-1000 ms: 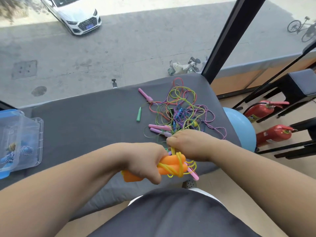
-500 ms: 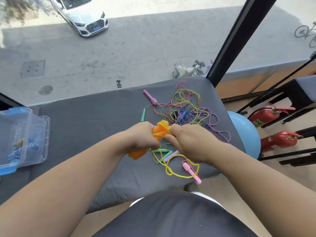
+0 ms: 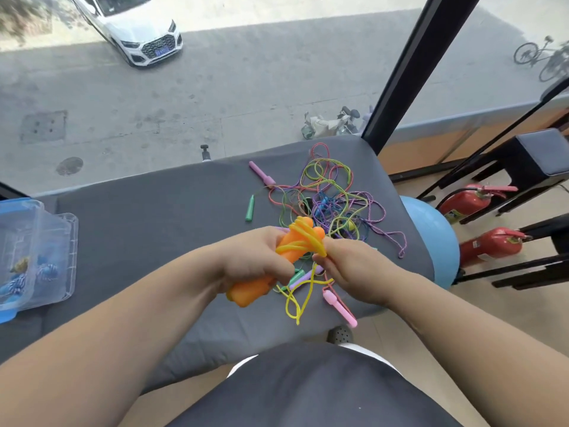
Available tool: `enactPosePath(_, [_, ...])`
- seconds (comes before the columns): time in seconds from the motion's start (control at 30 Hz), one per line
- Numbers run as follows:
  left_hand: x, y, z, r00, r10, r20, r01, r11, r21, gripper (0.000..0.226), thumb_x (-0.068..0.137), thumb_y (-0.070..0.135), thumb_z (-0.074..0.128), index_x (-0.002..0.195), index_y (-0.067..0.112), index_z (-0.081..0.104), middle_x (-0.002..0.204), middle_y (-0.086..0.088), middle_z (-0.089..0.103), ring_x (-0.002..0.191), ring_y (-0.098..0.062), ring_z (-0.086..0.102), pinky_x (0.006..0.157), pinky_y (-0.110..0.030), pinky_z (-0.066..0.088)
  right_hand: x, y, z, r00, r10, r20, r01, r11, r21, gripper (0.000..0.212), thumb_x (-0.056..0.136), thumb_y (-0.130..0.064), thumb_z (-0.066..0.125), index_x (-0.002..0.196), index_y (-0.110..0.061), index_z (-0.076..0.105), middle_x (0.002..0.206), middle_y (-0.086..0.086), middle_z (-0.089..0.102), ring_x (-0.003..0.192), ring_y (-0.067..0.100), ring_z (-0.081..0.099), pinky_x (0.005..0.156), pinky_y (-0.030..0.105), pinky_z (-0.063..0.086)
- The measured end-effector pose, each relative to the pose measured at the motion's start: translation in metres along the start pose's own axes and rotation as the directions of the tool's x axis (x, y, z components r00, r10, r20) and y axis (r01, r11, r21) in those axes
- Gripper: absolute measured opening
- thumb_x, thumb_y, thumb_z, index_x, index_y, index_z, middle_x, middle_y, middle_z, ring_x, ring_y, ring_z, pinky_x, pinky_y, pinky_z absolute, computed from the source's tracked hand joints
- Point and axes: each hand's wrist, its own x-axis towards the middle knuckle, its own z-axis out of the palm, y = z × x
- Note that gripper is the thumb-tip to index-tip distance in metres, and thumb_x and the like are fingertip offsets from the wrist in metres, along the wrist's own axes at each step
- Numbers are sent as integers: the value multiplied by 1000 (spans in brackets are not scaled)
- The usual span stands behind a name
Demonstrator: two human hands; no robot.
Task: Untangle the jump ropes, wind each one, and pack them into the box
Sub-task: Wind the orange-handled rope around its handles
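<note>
My left hand point(image 3: 255, 260) grips a pair of orange jump-rope handles point(image 3: 249, 291) held together, with yellow cord point(image 3: 303, 240) wound around their upper end. My right hand point(image 3: 354, 269) pinches that yellow cord beside the handles; a loose yellow loop point(image 3: 297, 302) hangs below. Behind my hands lies a tangle of coloured ropes point(image 3: 332, 198) with pink point(image 3: 261, 174), green point(image 3: 250, 208) and pink point(image 3: 340, 308) handles around it. A clear plastic box with a blue lid point(image 3: 66, 260) sits at the left and holds wound ropes.
Everything lies on a grey padded bench point(image 3: 154, 226) before a large window. To the right are a blue ball point(image 3: 431, 235), two red fire extinguishers point(image 3: 489, 245) and black stools point(image 3: 529, 155). My lap fills the bottom of the view.
Both hands rose with the orange handles from the bench's near edge to above it. The right hand has drawn yellow cord around the handles' top, and the hanging loop has shortened.
</note>
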Motion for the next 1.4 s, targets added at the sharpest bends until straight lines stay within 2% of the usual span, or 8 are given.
enactPosePath(0.13, [-2, 9, 4, 995, -16, 101, -26, 914, 404, 26, 72, 4, 70, 69, 15, 46, 57, 4, 47, 52, -14, 43, 53, -25, 37, 18, 5, -7, 936, -244, 255, 316, 900, -299, 25, 95, -33, 39, 93, -20, 61, 95, 4, 65, 89, 28, 58, 79, 41, 51])
enactPosePath(0.27, [2, 15, 22, 981, -87, 175, -83, 624, 777, 20, 77, 18, 71, 79, 11, 53, 68, -4, 51, 57, -20, 42, 48, -29, 31, 43, -9, -20, 841, -242, 484, 490, 720, -492, 21, 100, -32, 44, 106, -19, 58, 106, 2, 65, 104, 25, 57, 87, 41, 47])
enactPosePath(0.47, [16, -8, 18, 986, -165, -19, 90, 436, 895, 18, 76, 23, 67, 85, 8, 62, 68, -6, 54, 60, -26, 49, 48, -27, 34, 69, -41, -44, 864, -33, 503, 383, 692, -612, 9, 92, -20, 53, 85, -15, 55, 87, 5, 64, 84, 33, 60, 77, 41, 53])
enactPosePath(0.57, [25, -22, 5, 974, -140, -179, 224, 473, 852, 11, 73, 20, 65, 78, 14, 57, 61, -3, 53, 57, -24, 51, 53, -27, 39, 66, -52, -46, 879, 59, 474, 302, 701, -646, 24, 89, -15, 55, 70, -17, 41, 72, 2, 48, 75, 32, 58, 60, 31, 43])
enactPosePath(0.73, [38, -26, -7, 952, -107, -286, 288, 621, 729, 22, 74, 16, 65, 65, 16, 44, 58, -1, 50, 52, -19, 48, 49, -24, 36, 46, -59, -31, 950, 24, 310, 189, 747, -637, 12, 95, -17, 40, 83, -17, 44, 77, 4, 47, 63, 29, 45, 52, 32, 34])
enactPosePath(0.93, [36, -21, -18, 911, -132, -391, 209, 964, 163, 20, 65, 7, 66, 62, 16, 48, 57, -2, 48, 53, -21, 43, 55, -27, 37, 19, -41, -2, 997, 50, -67, -70, 936, -345, 22, 107, -35, 32, 92, -21, 40, 77, 2, 52, 74, 37, 58, 59, 39, 37])
enactPosePath(1.13, [16, -3, -11, 978, -35, -205, 17, 996, -87, 36, 78, -10, 59, 56, 19, 58, 51, 2, 47, 50, -18, 42, 51, -24, 36, 2, -4, -8, 988, 130, -80, -107, 965, 241, 28, 102, -40, 36, 76, -30, 37, 67, -7, 45, 67, 19, 44, 65, 41, 38])
enactPosePath(1.4, [17, -4, -19, 960, -91, -263, 68, 993, -97, 18, 56, 8, 61, 67, 14, 48, 52, -3, 46, 48, -19, 43, 52, -25, 37, -2, 6, -14, 983, 33, -181, -22, 998, 64, 38, 100, -51, 26, 81, -21, 40, 69, 0, 49, 65, 24, 45, 61, 42, 41])
